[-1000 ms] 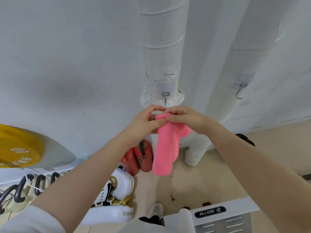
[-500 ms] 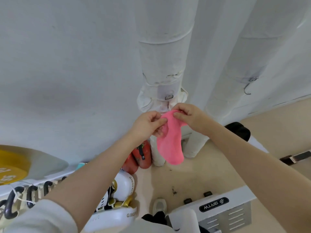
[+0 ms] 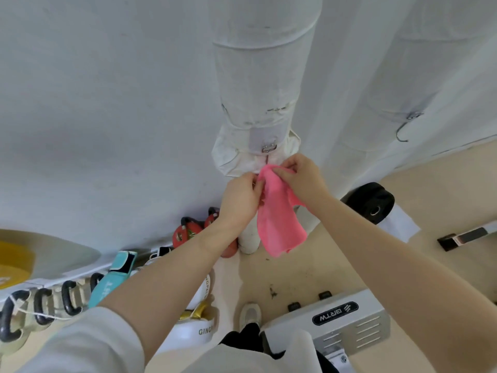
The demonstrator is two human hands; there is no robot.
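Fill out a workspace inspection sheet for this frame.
surface: beige floor, with dark specks.
job's things: pink cloth hangs in front of the white padded column, just below its buckled strap.
clutter: red rounded gear, white glove, teal strap, black weight plate, yellow plate.
grippers: left hand and right hand both pinch the cloth's top edge.
cables: thin white string through black handles.
surroundings: white wall, second column with metal hook, white machine.
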